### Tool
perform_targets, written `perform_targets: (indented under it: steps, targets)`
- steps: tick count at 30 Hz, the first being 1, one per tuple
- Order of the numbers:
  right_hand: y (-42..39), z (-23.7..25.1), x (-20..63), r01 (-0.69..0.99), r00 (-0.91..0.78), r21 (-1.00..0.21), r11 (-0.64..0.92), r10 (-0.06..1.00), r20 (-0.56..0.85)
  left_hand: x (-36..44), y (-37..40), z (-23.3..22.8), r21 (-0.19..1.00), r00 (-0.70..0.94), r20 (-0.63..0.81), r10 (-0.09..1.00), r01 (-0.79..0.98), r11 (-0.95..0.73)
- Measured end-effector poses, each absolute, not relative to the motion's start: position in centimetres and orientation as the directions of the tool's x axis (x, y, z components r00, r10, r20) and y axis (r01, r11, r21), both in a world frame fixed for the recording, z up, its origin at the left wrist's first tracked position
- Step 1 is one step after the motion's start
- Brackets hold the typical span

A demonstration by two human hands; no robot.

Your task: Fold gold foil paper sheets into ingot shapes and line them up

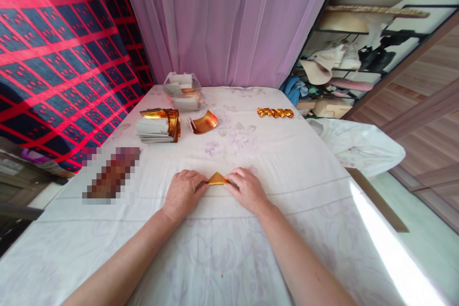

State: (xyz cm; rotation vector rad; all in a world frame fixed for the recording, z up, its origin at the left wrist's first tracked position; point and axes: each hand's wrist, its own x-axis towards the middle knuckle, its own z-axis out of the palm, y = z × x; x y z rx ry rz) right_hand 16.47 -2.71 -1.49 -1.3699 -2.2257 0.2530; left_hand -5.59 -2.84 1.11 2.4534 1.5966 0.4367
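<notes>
Two bare hands press a small gold paper (216,179) flat against a cloth-covered worktop (287,153), folded so that a triangular peak shows between them. The left hand (183,192) lies palm down with its fingers curled onto the paper's left edge; the right hand (247,190) does the same on the right edge, thumb and fingertips pinning it, apparently to hold the fold in place. The paper sits near the front middle of the worktop, directly before the person.

Farther back on the left, a stack of paper sheets (158,126) with gold faces lies within arm's reach, with one curled gold sheet (203,122) just beside it. Behind these stands a clear plastic bag (182,91) holding more sheets. A short row of folded gold pieces (275,113) lies well apart at the back right, seemingly set aside from the unfolded supply. A white plastic bag (358,146) hangs off the right edge. A pink curtain (229,19) hangs behind the worktop.
</notes>
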Motion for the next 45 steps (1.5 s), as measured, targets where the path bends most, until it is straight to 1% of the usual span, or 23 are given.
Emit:
perform_targets:
  steps: [7,11,17,20,23,26,29,33,37,42,45]
  targets:
    - [-2.6,-1.8,16.2,0.776,-0.345,-0.421,0.471,0.874,0.342,-5.3,-2.8,1.7,0.240,0.384,0.115,0.916,0.884,-0.401]
    - [-2.5,-1.4,16.0,0.791,-0.306,-0.437,0.428,0.896,0.322,-4.7,-2.6,2.4,0.228,0.346,0.117,0.931,0.903,-0.364]
    - [-0.9,0.6,15.8,0.808,-0.200,-0.502,0.308,0.945,0.258,-3.8,-0.7,3.7,0.381,0.185,0.075,0.980,0.903,-0.200]
    - [0.9,1.5,15.6,0.809,-0.183,-0.513,0.288,0.952,0.246,-3.4,0.8,3.8,0.431,0.124,0.070,0.990,0.891,-0.142]
    - [2.6,1.9,15.4,0.796,-0.134,-0.554,0.242,0.964,0.229,-2.9,2.2,3.6,0.499,0.045,0.059,0.997,0.864,-0.068]
    - [3.8,1.7,15.2,0.781,-0.069,-0.596,0.187,0.974,0.215,-2.5,3.1,3.1,0.566,-0.005,0.052,0.999,0.824,-0.026]
    - [4.3,1.1,15.1,0.765,0.004,-0.624,0.156,0.969,0.247,-2.1,3.4,2.6,0.626,-0.025,0.048,0.999,0.779,-0.010]
    - [4.4,0.1,14.8,0.721,0.000,-0.660,0.209,0.953,0.302,-2.3,3.6,1.8,0.712,-0.056,0.030,0.998,0.702,0.018]
    - [4.4,-1.1,14.3,0.625,0.002,-0.731,0.274,0.935,0.353,-2.6,4.1,0.8,0.783,-0.110,0.008,0.994,0.619,0.062]
    - [4.6,-2.2,13.7,0.558,0.015,-0.748,0.358,0.898,0.441,-2.7,4.4,0.1,0.829,-0.182,-0.003,0.983,0.550,0.104]
    - [4.6,-2.3,13.6,0.554,0.038,-0.750,0.362,0.888,0.458,-2.4,4.3,-0.1,0.843,-0.199,-0.005,0.980,0.526,0.111]
